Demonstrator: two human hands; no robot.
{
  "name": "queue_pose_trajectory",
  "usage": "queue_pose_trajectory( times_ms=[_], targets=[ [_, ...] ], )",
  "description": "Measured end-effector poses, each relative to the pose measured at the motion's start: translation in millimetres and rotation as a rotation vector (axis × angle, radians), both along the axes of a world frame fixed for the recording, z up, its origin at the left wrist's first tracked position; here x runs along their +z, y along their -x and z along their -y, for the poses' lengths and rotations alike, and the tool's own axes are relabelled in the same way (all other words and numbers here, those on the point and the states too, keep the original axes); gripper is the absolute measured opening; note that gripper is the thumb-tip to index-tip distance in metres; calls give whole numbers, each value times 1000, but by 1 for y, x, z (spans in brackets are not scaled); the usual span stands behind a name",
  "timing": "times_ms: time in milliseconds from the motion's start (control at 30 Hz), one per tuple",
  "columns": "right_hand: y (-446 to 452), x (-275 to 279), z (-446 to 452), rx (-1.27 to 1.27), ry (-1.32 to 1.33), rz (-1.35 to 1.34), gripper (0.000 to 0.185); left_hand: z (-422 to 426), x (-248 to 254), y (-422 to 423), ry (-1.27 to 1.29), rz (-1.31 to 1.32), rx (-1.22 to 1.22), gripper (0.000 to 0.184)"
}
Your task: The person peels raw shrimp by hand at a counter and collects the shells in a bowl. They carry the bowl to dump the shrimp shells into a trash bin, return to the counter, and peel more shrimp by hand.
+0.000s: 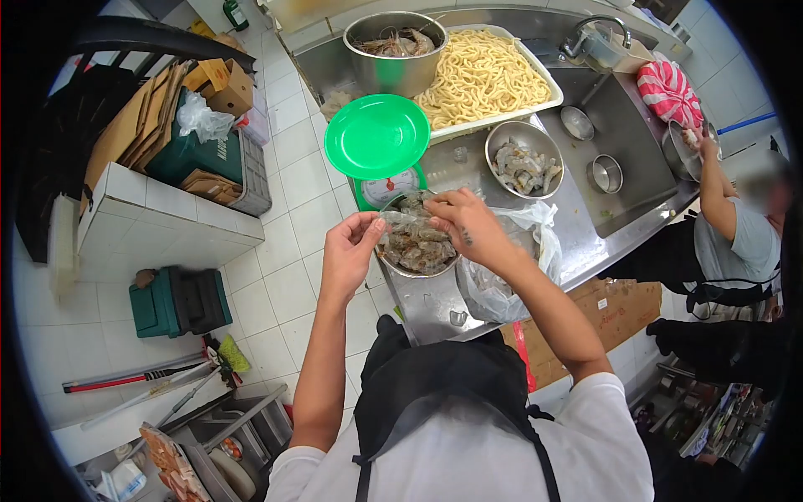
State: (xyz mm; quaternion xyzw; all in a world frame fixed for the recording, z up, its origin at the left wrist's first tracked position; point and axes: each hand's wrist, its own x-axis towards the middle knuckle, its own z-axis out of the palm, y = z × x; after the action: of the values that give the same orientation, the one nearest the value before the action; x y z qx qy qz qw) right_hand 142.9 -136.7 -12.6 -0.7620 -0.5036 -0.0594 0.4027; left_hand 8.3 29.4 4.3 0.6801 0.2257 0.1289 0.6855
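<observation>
Over a metal bowl (422,269) of raw grey shrimp (418,247), both my hands work close together. My left hand (351,251) is closed in a pinch at the bowl's left rim, thumb against a translucent grey shrimp (405,222). Fingers bent, my right hand (470,224) grips the same shrimp from the right; its fingertips are partly hidden. A second steel bowl (504,134) with shrimp pieces (524,167) stands beyond my right hand. Under my right forearm lies a clear plastic bag (489,293), its contents unclear.
A green plate (376,134) tops a scale (390,186). Behind are a pot (395,74) of whole shrimp and a white tray (548,84) of thick noodles. Right are a sink (631,125) holding two small bowls and another person (736,226). Crates and cardboard (134,125) stand left.
</observation>
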Motion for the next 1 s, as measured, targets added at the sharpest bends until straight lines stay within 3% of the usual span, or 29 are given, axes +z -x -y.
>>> queue_pose_trajectory(
  times_ms=[133, 200, 333, 467, 567, 633, 667, 767, 867, 1000],
  targets=[
    [3, 25, 1, 36, 42, -253, 20, 2, -3, -3, -116, -28, -22, 21],
    [13, 32, 1, 100, 16, -530, 19, 11, 4, -7, -116, -23, -91, 21],
    [10, 23, 12, 100, 51, -465, 19, 29, 4, -16, -130, 3, -142, 24],
    [-9, 45, 41, -62, 96, -475, 20, 29, 4, -17, -252, 69, -27, 31],
    [-44, 40, 68, -315, -54, -580, 20, 17, 1, -10, -259, 42, -52, 33],
    [-68, 15, 88, -632, -35, 51, 23, 15, 0, -7, -288, 23, -55, 33],
    [-69, 12, 102, -641, -29, 55, 23, 14, 0, -4, -282, 26, -64, 33],
    [-57, 14, 128, -627, 153, -389, 23, 13, -3, 2, -294, 2, -40, 32],
    [-39, -14, 148, -424, 329, -545, 22, 13, -5, 7, -291, -19, -53, 29],
    [-7, -44, 146, -389, 372, -564, 18, 17, -8, 9, -268, -22, -69, 28]
  ],
)
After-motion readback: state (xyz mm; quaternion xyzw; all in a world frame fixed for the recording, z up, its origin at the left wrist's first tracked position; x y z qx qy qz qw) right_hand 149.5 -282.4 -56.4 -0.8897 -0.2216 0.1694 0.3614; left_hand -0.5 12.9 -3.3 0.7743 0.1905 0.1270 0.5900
